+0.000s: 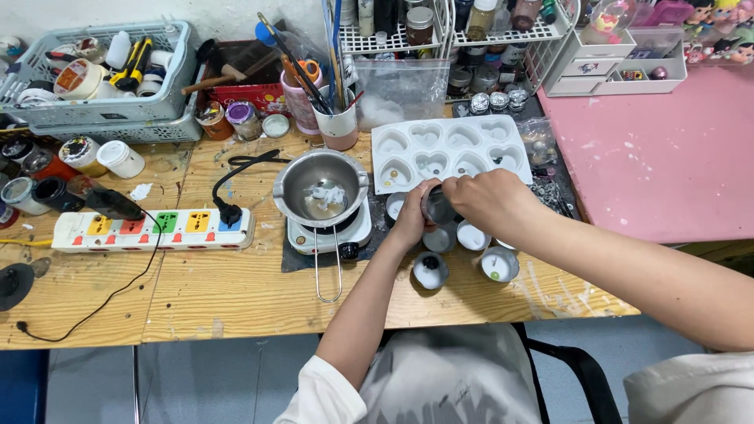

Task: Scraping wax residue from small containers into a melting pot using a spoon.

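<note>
Both my hands hold one small round metal tin (437, 207) just above the wooden table, in front of the white heart-shaped mould (450, 151). My left hand (411, 221) cups the tin from the left and my right hand (481, 198) grips it from the right. Below them stand several small tins with white wax, among them one (430, 270) near the table edge and another (499, 265) to its right. A steel melting pot (322, 188) with white wax bits sits on a small white hotplate (330, 234) just left of my hands.
A multi-coloured power strip (153, 229) lies at the left with a black cable. Baskets of tape and tools (102, 78), jars, cups of brushes (338, 122) and a wire rack (440, 35) line the back. A pink tabletop (660, 157) adjoins at the right.
</note>
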